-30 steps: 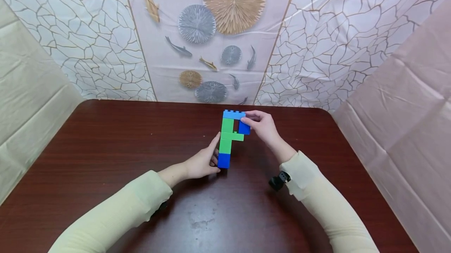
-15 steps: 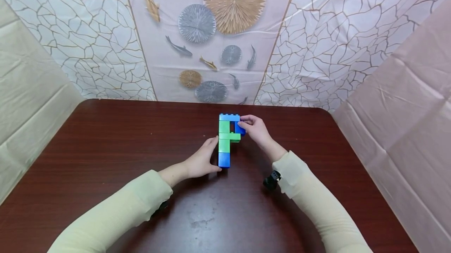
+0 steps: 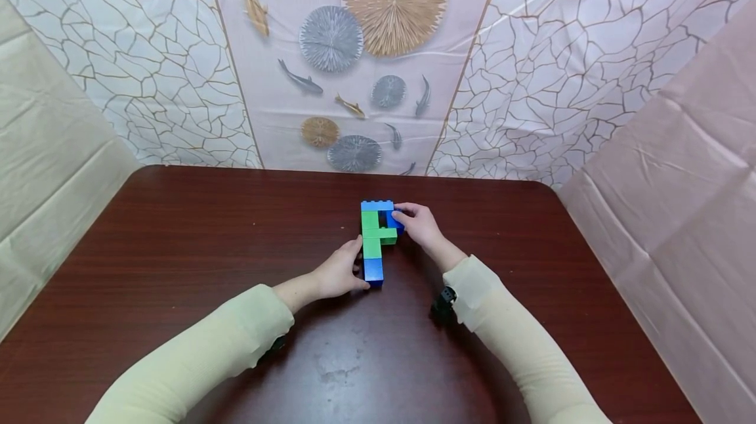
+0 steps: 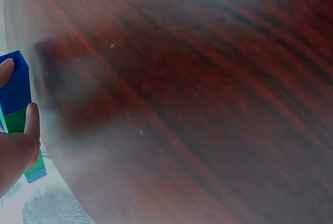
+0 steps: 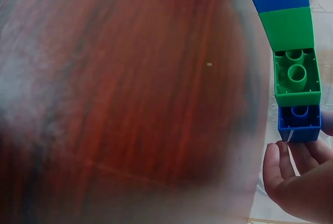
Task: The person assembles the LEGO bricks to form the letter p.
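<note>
A P-shaped build of green and blue toy building bricks (image 3: 371, 249) is between both hands, over the middle of the table. My left hand (image 3: 336, 273) grips its lower left side, thumb at the bottom blue brick (image 3: 373, 270) and fingers partly hidden behind. My right hand (image 3: 420, 226) pinches the dark blue brick (image 3: 392, 220) at the upper right, beneath the light blue top brick (image 3: 377, 205). A green brick (image 3: 386, 235) juts right below that dark blue one. In the right wrist view, the hollow underside of a green brick (image 5: 297, 76) shows.
A dark reddish-brown wooden table (image 3: 236, 214) lies under the hands. Behind it hangs a patterned cloth (image 3: 331, 96) with fish and round leaves. Pale fabric walls (image 3: 661, 168) stand at the sides. A black wrist device (image 3: 444, 304) sits below the right sleeve.
The brick build has shifted slightly left, and its top end has come lower in the head view, showing more of its bottom end. My right hand has moved left and down with it.
</note>
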The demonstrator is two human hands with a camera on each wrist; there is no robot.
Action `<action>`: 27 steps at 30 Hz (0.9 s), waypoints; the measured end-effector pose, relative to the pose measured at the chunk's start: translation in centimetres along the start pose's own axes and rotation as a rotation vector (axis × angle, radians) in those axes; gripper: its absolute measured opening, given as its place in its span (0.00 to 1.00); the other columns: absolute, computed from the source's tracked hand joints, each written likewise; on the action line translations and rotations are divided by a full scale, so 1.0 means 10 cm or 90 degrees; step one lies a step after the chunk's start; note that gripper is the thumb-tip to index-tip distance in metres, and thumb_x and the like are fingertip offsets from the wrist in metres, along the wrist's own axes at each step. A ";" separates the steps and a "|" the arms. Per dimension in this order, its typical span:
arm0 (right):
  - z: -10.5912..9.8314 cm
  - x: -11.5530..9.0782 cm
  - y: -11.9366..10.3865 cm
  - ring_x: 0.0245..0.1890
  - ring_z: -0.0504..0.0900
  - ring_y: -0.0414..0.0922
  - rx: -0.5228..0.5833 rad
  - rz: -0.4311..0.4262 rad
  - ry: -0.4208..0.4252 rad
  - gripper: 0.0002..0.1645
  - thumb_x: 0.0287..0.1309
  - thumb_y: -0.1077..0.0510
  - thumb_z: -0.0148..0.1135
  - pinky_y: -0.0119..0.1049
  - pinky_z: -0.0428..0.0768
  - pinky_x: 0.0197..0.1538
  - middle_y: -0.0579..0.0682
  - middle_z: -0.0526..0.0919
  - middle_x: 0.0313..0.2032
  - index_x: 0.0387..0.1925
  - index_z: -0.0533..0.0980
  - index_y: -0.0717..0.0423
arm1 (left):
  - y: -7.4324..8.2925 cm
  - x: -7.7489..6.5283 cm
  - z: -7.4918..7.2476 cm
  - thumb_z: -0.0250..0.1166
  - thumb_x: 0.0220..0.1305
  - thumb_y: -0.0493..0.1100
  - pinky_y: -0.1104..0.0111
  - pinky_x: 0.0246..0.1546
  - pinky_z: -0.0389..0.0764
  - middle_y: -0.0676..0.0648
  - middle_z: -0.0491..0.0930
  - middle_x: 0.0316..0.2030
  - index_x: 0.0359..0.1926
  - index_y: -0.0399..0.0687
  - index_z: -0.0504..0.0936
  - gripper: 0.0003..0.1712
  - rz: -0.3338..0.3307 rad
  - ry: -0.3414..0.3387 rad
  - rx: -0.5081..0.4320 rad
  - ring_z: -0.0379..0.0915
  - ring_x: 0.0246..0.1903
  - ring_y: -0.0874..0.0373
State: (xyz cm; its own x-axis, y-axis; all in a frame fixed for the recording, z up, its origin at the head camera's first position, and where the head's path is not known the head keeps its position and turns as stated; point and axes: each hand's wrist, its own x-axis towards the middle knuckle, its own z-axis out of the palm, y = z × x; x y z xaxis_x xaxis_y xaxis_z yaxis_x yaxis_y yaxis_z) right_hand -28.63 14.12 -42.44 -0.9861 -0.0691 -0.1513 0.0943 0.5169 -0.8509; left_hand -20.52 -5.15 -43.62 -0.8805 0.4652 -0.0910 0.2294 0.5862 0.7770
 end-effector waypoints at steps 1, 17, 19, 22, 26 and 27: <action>0.01 0.00 0.01 0.57 0.71 0.52 -0.010 -0.003 -0.002 0.22 0.66 0.54 0.53 0.44 0.72 0.60 0.57 0.71 0.61 0.59 0.71 0.57 | 0.00 0.00 0.00 0.72 0.49 0.35 0.63 0.49 0.78 0.33 0.59 0.65 0.70 0.28 0.44 0.56 -0.003 -0.002 0.003 0.76 0.48 0.47; 0.04 -0.02 0.12 0.64 0.67 0.53 -0.081 -0.022 -0.024 0.23 0.67 0.56 0.51 0.48 0.65 0.66 0.59 0.70 0.62 0.60 0.70 0.59 | 0.01 -0.02 0.02 0.69 0.52 0.34 0.63 0.47 0.78 0.35 0.57 0.66 0.70 0.30 0.44 0.53 -0.030 -0.030 -0.010 0.74 0.47 0.50; 0.04 -0.02 0.12 0.65 0.66 0.53 -0.083 -0.024 -0.024 0.23 0.67 0.57 0.51 0.49 0.64 0.66 0.59 0.70 0.62 0.61 0.70 0.59 | 0.02 -0.02 0.02 0.69 0.53 0.34 0.62 0.48 0.78 0.35 0.57 0.66 0.70 0.30 0.44 0.53 -0.030 -0.033 -0.012 0.74 0.47 0.50; 0.03 -0.03 0.13 0.65 0.66 0.53 -0.088 -0.026 -0.022 0.23 0.67 0.56 0.51 0.49 0.64 0.66 0.59 0.70 0.62 0.61 0.70 0.59 | 0.02 -0.02 0.03 0.69 0.53 0.34 0.62 0.49 0.78 0.34 0.56 0.67 0.70 0.30 0.43 0.53 -0.031 -0.039 -0.015 0.74 0.49 0.49; 0.02 -0.03 0.13 0.65 0.66 0.54 -0.101 -0.026 -0.024 0.23 0.67 0.56 0.51 0.49 0.64 0.66 0.59 0.70 0.63 0.61 0.69 0.59 | 0.02 -0.01 0.04 0.68 0.54 0.34 0.61 0.49 0.77 0.34 0.55 0.67 0.70 0.30 0.42 0.53 -0.032 -0.040 -0.017 0.73 0.50 0.48; 0.03 -0.03 0.13 0.65 0.66 0.54 -0.104 -0.026 -0.025 0.23 0.67 0.56 0.51 0.49 0.64 0.66 0.59 0.70 0.63 0.61 0.69 0.59 | 0.02 -0.01 0.05 0.68 0.54 0.34 0.61 0.50 0.77 0.34 0.55 0.67 0.70 0.30 0.42 0.53 -0.034 -0.039 -0.016 0.73 0.50 0.48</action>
State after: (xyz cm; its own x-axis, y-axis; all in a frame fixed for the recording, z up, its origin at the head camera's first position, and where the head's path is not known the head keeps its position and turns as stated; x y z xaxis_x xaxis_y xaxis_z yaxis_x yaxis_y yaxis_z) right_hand -28.20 14.58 -43.61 -0.9821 -0.1249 -0.1409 0.0276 0.6447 -0.7639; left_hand -20.17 -4.76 -43.70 -0.8638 0.4743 -0.1702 0.1717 0.5945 0.7856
